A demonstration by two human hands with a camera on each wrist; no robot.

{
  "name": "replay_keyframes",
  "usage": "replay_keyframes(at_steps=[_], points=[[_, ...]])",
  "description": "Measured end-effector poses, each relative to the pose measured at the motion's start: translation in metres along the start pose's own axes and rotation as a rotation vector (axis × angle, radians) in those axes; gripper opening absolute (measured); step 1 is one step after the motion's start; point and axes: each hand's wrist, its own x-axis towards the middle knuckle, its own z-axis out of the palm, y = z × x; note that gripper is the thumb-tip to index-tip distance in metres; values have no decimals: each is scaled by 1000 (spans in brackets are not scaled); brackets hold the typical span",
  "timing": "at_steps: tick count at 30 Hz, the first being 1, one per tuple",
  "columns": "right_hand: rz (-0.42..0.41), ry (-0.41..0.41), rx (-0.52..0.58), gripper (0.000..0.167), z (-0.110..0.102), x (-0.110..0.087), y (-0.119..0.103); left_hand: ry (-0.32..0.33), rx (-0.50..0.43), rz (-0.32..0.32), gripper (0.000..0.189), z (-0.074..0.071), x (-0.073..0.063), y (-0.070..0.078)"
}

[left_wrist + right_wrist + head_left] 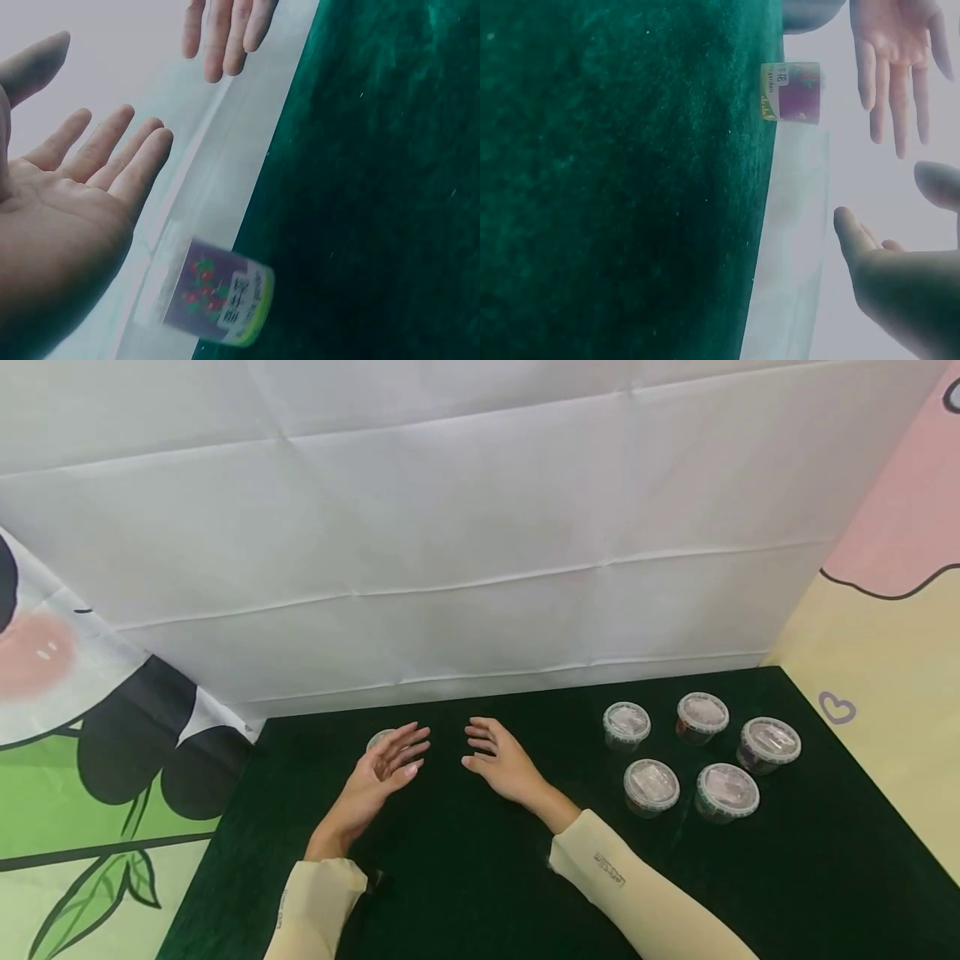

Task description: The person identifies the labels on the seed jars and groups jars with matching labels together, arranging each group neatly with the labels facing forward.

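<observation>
Both hands are released. The left hand (378,772) is raised with its palm turned inward and its fingers loosely apart; the right hand (510,764) faces it across a gap, fingers slightly bent, holding nothing. Being level and turned toward each other, they look posed in readiness rather than at work, as I judge it.

Just beyond the left hand's fingers, apart from them, a small round lidded tub with a purple and yellow-green printed label (221,296) stands upright on the table draped in dark green cloth (465,877). From above, the hand hides most of it.

On the right, five similar round tubs with clear-topped lids (652,785) stand in a loose cluster, two nearer and three farther. Their spacing seems meant to leave each one easy to grasp.

The lone tub sits close to the far edge, where a creased white cloth backdrop (465,635) limits reaching past it. The rightmost tub is nearest the right edge. Green cloth between the right hand and the cluster gives sideways room, and there is more on the near side.
</observation>
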Motion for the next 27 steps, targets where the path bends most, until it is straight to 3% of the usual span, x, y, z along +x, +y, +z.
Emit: replay_keyframes(at_steps=[9,27], points=[[33,23,12,59,-10,-17,3,-51,-30,-33,61,23,2,-8],[55,60,34,55,-40,-48,-7,-133,-99,-76,60,65,20,-13]])
